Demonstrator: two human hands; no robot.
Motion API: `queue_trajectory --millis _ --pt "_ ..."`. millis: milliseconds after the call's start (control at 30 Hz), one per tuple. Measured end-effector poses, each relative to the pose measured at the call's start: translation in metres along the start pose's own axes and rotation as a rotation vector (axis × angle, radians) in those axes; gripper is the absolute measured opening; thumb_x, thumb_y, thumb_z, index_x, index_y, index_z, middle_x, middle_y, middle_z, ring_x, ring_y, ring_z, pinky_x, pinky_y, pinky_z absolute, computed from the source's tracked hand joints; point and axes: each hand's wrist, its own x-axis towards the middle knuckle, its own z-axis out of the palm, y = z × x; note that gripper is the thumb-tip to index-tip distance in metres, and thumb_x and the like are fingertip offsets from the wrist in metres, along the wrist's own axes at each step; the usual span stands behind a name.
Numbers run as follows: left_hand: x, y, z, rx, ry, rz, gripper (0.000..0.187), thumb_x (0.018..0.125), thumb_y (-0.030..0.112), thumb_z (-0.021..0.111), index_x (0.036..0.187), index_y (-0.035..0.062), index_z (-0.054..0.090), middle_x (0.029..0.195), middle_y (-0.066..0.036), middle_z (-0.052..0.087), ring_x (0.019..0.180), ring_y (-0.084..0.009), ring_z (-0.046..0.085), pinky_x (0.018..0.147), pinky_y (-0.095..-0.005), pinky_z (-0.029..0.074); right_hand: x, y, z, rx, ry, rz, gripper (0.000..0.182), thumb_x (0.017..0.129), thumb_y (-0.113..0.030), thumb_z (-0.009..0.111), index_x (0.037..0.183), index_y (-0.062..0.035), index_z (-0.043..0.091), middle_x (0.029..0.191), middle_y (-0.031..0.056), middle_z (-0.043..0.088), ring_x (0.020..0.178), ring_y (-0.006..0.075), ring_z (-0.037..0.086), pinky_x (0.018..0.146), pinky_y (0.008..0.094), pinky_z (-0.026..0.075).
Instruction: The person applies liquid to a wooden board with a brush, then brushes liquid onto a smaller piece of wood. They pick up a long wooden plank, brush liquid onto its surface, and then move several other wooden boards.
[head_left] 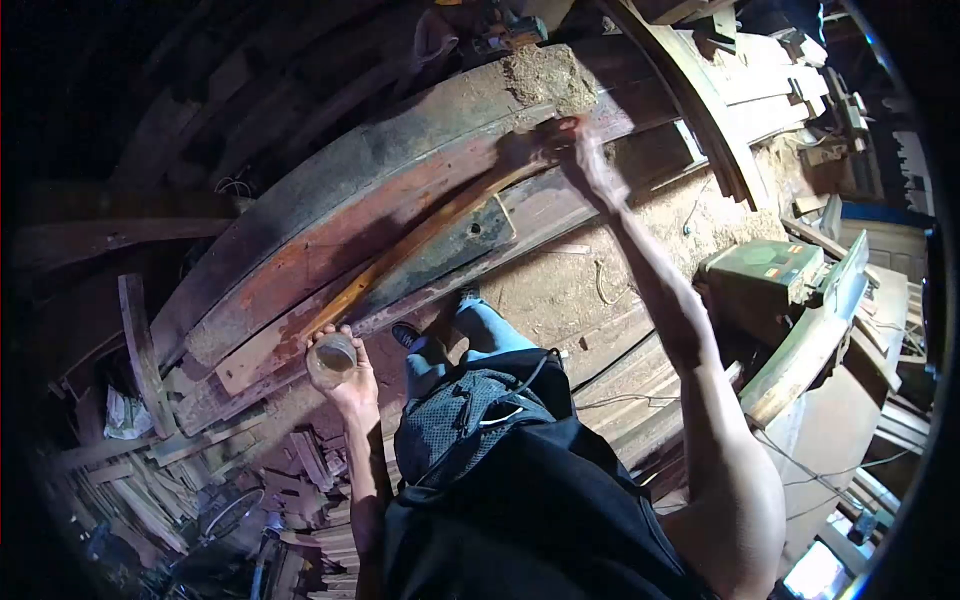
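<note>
In my left hand [343,375] is a small round container [333,352], its open top facing up, near the lower end of a long wooden strip [400,246]. The strip is wet-looking and orange-brown over much of its length and lies slanting across the bench [370,160]. Beside it is a dark pointed board [455,243] with a hole. Stretched out to the strip's far end, my right hand [590,150] is blurred, with something reddish at its fingertips; its grip cannot be made out.
Sawdust [560,80] is heaped at the bench's far edge, where another person's hand [435,35] is near a tool. Curved planks [700,100] stick out at upper right. A green metal box [765,270] stands right of my arm. Scrap wood [140,495] lies at lower left.
</note>
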Motion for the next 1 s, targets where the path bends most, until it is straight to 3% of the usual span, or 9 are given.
queue_trajectory --millis 33,67,167,267,400,500,667,867,1000 --pt "-0.001 -0.002 0.002 -0.004 0.003 0.008 0.022 0.094 0.026 0.054 0.103 0.0097 0.066 0.107 -0.006 0.064 0.099 -0.0254 0.06 0.076 -0.0372 0.056 0.007 0.043 -0.019 -0.303 0.204 -0.2 0.022 0.094 -0.014 0.045 0.09 0.0006 0.062 0.076 0.0085 0.063 0.069 0.0195 0.061 0.066 0.0321 0.048" --pt "-0.004 -0.005 0.004 -0.013 0.005 0.02 0.022 0.092 0.025 0.056 0.102 0.0076 0.066 0.107 -0.008 0.064 0.098 -0.0263 0.061 0.076 -0.0359 0.056 0.023 -0.014 -0.051 -0.051 0.237 -0.069 0.021 0.092 -0.011 0.047 0.081 -0.0002 0.062 0.072 0.0081 0.063 0.067 0.0195 0.063 0.065 0.0317 0.049" --pt "-0.004 -0.008 0.0 -0.03 0.008 0.013 0.022 0.091 0.024 0.058 0.1 0.0053 0.066 0.106 -0.01 0.064 0.097 -0.0273 0.061 0.077 -0.0344 0.056 0.045 -0.034 -0.084 -0.267 0.272 -0.168 0.012 0.091 -0.011 0.054 0.083 -0.005 0.06 0.073 0.0088 0.062 0.065 0.0209 0.061 0.063 0.0321 0.048" --pt "-0.004 -0.013 0.0 -0.053 -0.021 -0.017 0.023 0.091 0.024 0.057 0.1 0.0045 0.066 0.106 -0.01 0.064 0.097 -0.0272 0.061 0.078 -0.0342 0.056 0.028 -0.047 -0.066 -0.372 0.045 -0.046 0.012 0.085 -0.012 0.061 0.094 -0.0055 0.063 0.082 0.01 0.063 0.073 0.0219 0.062 0.065 0.0343 0.049" --pt "0.0 -0.016 0.003 -0.007 -0.044 -0.021 0.024 0.093 0.028 0.055 0.104 0.0097 0.067 0.11 -0.005 0.064 0.098 -0.0256 0.061 0.078 -0.0369 0.055 -0.015 -0.069 0.002 -0.509 -0.049 -0.478 0.033 0.083 -0.01 0.062 0.115 -0.0086 0.056 0.093 0.0121 0.059 0.09 0.0251 0.06 0.075 0.0388 0.05" --pt "0.003 -0.015 0.011 -0.02 -0.01 -0.029 0.023 0.093 0.027 0.056 0.102 0.0089 0.066 0.106 -0.006 0.065 0.098 -0.0254 0.062 0.077 -0.0358 0.055 -0.02 -0.106 0.022 -0.17 -0.306 -0.123 0.023 0.081 -0.005 0.062 0.103 -0.0049 0.059 0.097 0.0148 0.064 0.086 0.0272 0.062 0.077 0.0399 0.05" --pt "0.0 -0.014 0.018 -0.004 0.007 -0.037 0.022 0.092 0.027 0.057 0.101 0.0085 0.067 0.105 -0.006 0.065 0.099 -0.0257 0.062 0.077 -0.0357 0.056 0.0 -0.022 -0.007 0.027 -0.065 0.168 0.016 0.086 -0.005 0.055 0.091 -0.0001 0.069 0.085 0.0151 0.071 0.071 0.0254 0.069 0.062 0.036 0.054" --pt "-0.013 -0.016 0.016 -0.004 -0.002 0.002 0.023 0.089 0.022 0.061 0.103 0.0044 0.066 0.108 -0.01 0.063 0.1 -0.0278 0.06 0.08 -0.0348 0.056 0.027 -0.028 -0.086 -0.387 0.281 -0.127 0.015 0.088 -0.015 0.058 0.097 -0.0047 0.064 0.083 0.0117 0.064 0.076 0.0292 0.063 0.067 0.0385 0.05" --pt "-0.014 -0.021 0.008 -0.008 0.06 0.008 0.019 0.091 0.024 0.058 0.1 0.0093 0.065 0.105 -0.004 0.064 0.095 -0.0224 0.061 0.075 -0.033 0.055 -0.018 -0.032 -0.024 -0.636 0.004 -0.319 0.036 0.077 -0.01 0.063 0.112 -0.0066 0.058 0.1 0.013 0.061 0.096 0.0311 0.058 0.077 0.0436 0.051"
